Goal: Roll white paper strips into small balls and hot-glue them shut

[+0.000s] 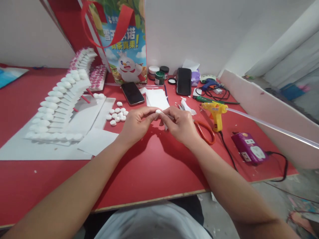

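White oval pellet (158, 111) is seen, in the head view, near the centre of the frame, and it is held at the fingertips of both hands. By the left hand (134, 124) it is pinched between thumb and index finger; by the right hand (181, 125) it is also pinched, with the thumb tip pressed at its right end. Neither hand can be called nearer, since the pellet lies between them and is touched by both. Its long axis seems to run roughly from left to right across the frame, from one thumb to the other, but because of its small size this cannot be stated with certainty.

At centre left of the frame, beside the left hand, a loose group of similar pellets (117, 110) is laid on the red table (154, 172). Toward centre right, orange-handled scissors (197, 128) are partly covered by the right hand, so it cannot be told whether they are touched. Sheets of white paper (157, 99) are partly hidden behind the hands. The far side of the pellet and most of the curled fingers are not shown. At the right edge, the clear glue stick (271, 126) of the yellow glue gun (216, 111) is cut off.
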### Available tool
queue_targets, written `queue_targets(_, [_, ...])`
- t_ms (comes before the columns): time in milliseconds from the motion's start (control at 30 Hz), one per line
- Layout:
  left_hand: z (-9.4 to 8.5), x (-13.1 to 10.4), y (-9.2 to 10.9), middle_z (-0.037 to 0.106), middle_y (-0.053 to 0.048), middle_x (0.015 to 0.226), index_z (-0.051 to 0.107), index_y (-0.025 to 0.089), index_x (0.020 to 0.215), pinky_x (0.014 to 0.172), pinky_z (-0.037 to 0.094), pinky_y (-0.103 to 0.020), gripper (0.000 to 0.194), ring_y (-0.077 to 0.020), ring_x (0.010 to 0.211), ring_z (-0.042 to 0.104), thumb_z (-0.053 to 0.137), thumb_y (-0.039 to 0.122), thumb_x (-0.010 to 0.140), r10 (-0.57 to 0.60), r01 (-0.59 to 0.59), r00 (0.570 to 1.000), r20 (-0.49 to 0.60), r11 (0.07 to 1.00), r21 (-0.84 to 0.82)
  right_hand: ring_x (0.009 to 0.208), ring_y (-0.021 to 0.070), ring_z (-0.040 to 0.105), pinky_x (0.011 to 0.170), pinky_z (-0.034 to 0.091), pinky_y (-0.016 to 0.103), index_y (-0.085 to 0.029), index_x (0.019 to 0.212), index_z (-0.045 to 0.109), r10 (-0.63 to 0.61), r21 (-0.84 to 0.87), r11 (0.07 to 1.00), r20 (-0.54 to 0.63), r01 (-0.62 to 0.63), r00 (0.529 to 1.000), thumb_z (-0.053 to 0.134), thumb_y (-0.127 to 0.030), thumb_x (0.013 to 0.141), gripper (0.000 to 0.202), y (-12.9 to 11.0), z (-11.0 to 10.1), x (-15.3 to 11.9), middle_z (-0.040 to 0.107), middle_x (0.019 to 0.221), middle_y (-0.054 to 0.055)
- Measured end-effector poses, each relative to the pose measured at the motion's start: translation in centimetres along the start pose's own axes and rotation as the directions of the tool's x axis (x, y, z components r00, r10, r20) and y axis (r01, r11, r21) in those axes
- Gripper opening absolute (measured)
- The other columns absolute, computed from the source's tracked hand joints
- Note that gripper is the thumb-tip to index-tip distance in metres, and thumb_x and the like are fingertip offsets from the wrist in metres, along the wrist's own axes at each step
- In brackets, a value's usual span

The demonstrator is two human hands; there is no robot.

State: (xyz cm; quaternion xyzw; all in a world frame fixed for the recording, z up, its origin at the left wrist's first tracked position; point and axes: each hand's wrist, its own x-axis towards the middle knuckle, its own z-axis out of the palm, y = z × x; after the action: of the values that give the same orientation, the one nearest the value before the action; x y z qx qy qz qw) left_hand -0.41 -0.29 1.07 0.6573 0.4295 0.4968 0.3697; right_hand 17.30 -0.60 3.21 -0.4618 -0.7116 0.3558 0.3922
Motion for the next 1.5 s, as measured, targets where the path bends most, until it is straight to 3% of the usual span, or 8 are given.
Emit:
queue_targets(67, [0.1, 0.0, -0.1, 0.080, -0.005, 0.091, 0.080, 0.020, 0.098, 0.086, 0.058, -0.033, 0.021, -0.0209, 0.087, 0.073, 0.068, 0.036, 0.094, 0.018, -0.017, 0.999, -0.033, 0.999, 0.027, 0.053, 0.0140, 0.063, 0.058, 0.052, 0.028, -0.017, 0.082, 0.066, 0.144, 0.226, 0.962, 0.051, -0.152, 0.988, 0.065, -0.049, 0.096, 0.036, 0.0, 0.0, 0.4, 0.071, 0.071, 0.005])
queue_targets(233, [0.1, 0.1, -0.5, 0.081, -0.007, 0.101, 0.078, 0.019, 0.100, 0.089, 0.059, -0.034, 0.020, -0.0227, 0.095, 0.074, 0.066, 0.034, 0.095, 0.018, -0.015, 0.998, -0.067, 0.999, 0.036, 0.057, 0.0184, 0.069, 0.062, 0.063, 0.035, -0.014, 0.090, 0.065, 0.394, 0.605, 0.562, 0.403, -0.564, 0.826, 0.043, -0.051, 0.106, 0.046, 0.1, -0.5, 1.3, 0.073, 0.073, 0.011])
queue_targets(433, [0.1, 0.1, -0.2, 0.081, -0.006, 0.100, 0.078, 0.020, 0.099, 0.093, 0.059, -0.036, 0.019, -0.0233, 0.096, 0.075, 0.066, 0.034, 0.094, 0.036, -0.034, 0.999, -0.039, 0.998, 0.043, 0.058, 0.0126, 0.062, 0.062, 0.066, 0.033, -0.012, 0.087, 0.067, 0.357, 0.680, 0.447, 0.459, -0.581, 0.813, 0.052, -0.027, 0.105, 0.028, 0.2, -0.8, 1.1, 0.068, 0.072, 0.004])
queue_targets(633, [0.3, 0.0, -0.3, 0.081, -0.008, 0.095, 0.077, 0.018, 0.098, 0.088, 0.062, -0.037, 0.027, -0.0233, 0.089, 0.076, 0.072, 0.044, 0.091, -0.030, 0.027, 0.997, -0.074, 0.998, -0.052, 0.055, 0.0064, 0.043, 0.063, 0.065, 0.030, -0.014, 0.090, 0.074, 0.287, 0.663, 0.571, 0.390, -0.483, 0.875, 0.085, -0.036, 0.079, 0.027, 0.3, -0.6, 0.8, 0.051, 0.066, -0.006])
queue_targets(800, [0.8, -0.2, -0.2, 0.081, -0.008, 0.096, 0.076, 0.016, 0.099, 0.089, 0.062, -0.037, 0.026, -0.0225, 0.090, 0.076, 0.072, 0.041, 0.092, -0.064, 0.057, 0.993, -0.100, 0.995, -0.077, 0.054, 0.0098, 0.052, 0.057, 0.053, 0.026, -0.014, 0.085, 0.074, 0.207, 0.288, 0.932, 0.072, -0.219, 0.976, 0.072, -0.040, 0.089, 0.026, 0.2, 0.0, 0.6, 0.054, 0.059, -0.004])
queue_targets(1000, [1.6, -0.8, 0.4, 0.079, -0.007, 0.104, 0.077, 0.018, 0.104, 0.091, 0.059, -0.035, 0.021, -0.0212, 0.094, 0.074, 0.066, 0.035, 0.097, 0.106, -0.084, 0.973, -0.203, 0.990, 0.117, 0.052, 0.0113, 0.052, 0.051, 0.037, 0.026, -0.017, 0.076, 0.070, 0.031, -0.111, 0.992, -0.195, -0.054, 0.980, 0.066, -0.037, 0.093, 0.026, -0.1, 0.8, 0.0, 0.059, 0.058, -0.001])
queue_targets(1267, [2.2, -1.2, 0.4, 0.079, -0.009, 0.102, 0.076, 0.019, 0.119, 0.093, 0.055, -0.036, 0.030, -0.0208, 0.096, 0.070, 0.055, 0.034, 0.104, 0.373, -0.279, 0.912, -0.171, 0.870, 0.407, 0.059, 0.0143, 0.060, 0.055, 0.045, 0.026, -0.019, 0.081, 0.066, 0.007, 0.006, 1.000, -0.154, -0.006, 0.988, 0.059, -0.040, 0.097, 0.027, -0.2, 0.7, -0.4, 0.064, 0.065, 0.002])
queue_targets(1500, [0.7, -0.6, 0.4, 0.080, -0.005, 0.093, 0.081, 0.021, 0.097, 0.082, 0.060, -0.033, 0.016, -0.0199, 0.084, 0.073, 0.074, 0.034, 0.091, 0.066, -0.062, 0.993, -0.094, 0.997, 0.046, 0.050, 0.0106, 0.059, 0.056, 0.048, 0.025, -0.017, 0.083, 0.071, 0.010, 0.074, 0.997, 0.068, -0.015, 0.998, 0.062, -0.033, 0.096, 0.023, -0.1, -1.7, 0.0, 0.059, 0.062, -0.003])
